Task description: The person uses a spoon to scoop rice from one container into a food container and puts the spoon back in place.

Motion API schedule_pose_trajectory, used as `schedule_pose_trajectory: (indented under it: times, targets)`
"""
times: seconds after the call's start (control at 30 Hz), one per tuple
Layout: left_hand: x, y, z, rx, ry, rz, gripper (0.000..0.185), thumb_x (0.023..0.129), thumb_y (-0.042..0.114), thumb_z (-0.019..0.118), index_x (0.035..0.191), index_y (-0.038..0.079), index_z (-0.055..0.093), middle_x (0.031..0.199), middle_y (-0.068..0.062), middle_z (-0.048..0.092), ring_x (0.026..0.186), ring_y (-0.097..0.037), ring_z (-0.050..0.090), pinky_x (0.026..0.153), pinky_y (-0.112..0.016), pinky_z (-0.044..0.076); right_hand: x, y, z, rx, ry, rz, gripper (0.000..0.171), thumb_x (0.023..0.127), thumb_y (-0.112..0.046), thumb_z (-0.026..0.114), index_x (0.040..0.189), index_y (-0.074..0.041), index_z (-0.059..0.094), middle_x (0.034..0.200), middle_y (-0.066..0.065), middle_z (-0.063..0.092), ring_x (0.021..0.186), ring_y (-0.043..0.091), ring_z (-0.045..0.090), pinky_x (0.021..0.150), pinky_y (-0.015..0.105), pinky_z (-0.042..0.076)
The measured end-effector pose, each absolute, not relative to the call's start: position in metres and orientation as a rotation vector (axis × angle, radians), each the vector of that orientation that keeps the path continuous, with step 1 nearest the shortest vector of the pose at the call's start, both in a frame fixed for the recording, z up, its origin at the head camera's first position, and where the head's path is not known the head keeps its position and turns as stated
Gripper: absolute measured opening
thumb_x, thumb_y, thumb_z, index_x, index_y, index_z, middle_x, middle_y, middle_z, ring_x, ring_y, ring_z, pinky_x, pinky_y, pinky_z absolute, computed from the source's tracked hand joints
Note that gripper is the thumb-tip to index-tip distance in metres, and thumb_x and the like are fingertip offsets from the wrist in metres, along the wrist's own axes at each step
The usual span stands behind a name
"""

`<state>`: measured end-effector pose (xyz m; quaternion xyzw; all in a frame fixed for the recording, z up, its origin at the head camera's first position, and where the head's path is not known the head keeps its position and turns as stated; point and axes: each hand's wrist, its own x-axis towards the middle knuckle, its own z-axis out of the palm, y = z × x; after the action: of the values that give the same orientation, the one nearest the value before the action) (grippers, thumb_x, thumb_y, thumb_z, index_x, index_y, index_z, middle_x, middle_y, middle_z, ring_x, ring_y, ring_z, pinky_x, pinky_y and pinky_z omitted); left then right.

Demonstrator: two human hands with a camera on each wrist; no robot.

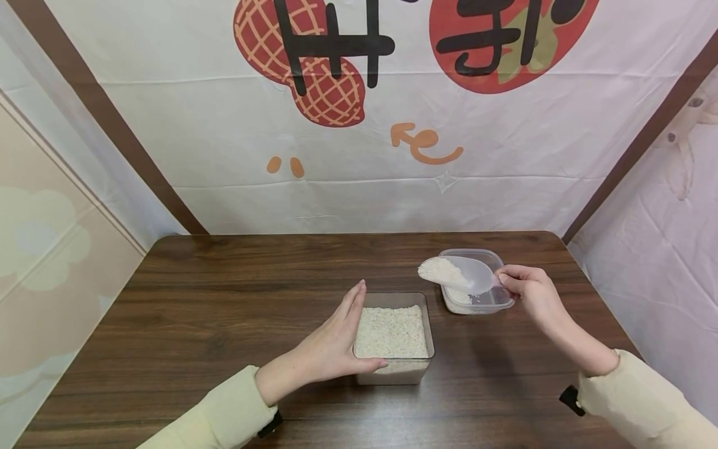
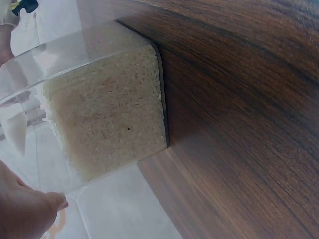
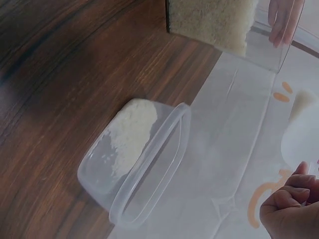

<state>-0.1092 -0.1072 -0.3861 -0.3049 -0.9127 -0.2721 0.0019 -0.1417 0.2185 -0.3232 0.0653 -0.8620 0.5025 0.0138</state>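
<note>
A see-through square bin (image 1: 429, 337) full of white rice stands in the middle of the table; its rice-filled wall (image 2: 112, 107) fills much of the left wrist view. My left hand (image 1: 336, 346) rests at the bin's left side, fingers straight, thumb stretched along the front rim. On the right, my right hand (image 1: 535, 296) pinches the handle of a translucent scoop (image 1: 478, 274) heaped with rice at its tip. That scoop is held above a clear plastic tub (image 1: 493, 307), which has a little rice along one side, as the tub's wall (image 3: 99, 174) shows in the right wrist view.
All of it is on a dark wood table (image 1: 213, 312). Behind the table hangs a white printed cloth (image 1: 359, 206), with further cloth panels at both sides. The tub stands to the right of the bin and farther back.
</note>
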Motion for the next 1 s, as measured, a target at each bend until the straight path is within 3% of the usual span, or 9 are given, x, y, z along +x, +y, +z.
schedule_pose_trajectory:
  times: [0.27,1.0]
  targets:
    - [-0.109,-0.107,-0.386,-0.949,-2.876,-0.861,0.115,0.071,0.056,0.067,0.144,-0.002,0.0,0.151,-0.015,0.003,0.132,-0.029,0.025,0.103,-0.04,0.031,-0.145,0.227,-0.324,0.194,-2.689,1.457,0.021,0.09,0.0,0.043,0.088,0.015,0.058,0.061,-0.003,0.044,0.058,0.006,0.04,0.05,0.023,0.034]
    - [-0.109,-0.107,-0.386,-0.951,-2.873,-0.862,0.115,0.071,0.056,0.067,0.144,-0.003,0.0,0.151,-0.016,0.003,0.133,-0.029,0.024,0.103,-0.04,0.031,-0.155,0.254,-0.335,0.098,-2.682,1.345,0.021,0.09,-0.001,0.044,0.082,0.014,0.056,0.056,-0.006,0.043,0.053,0.007,0.037,0.047,0.025,0.028]
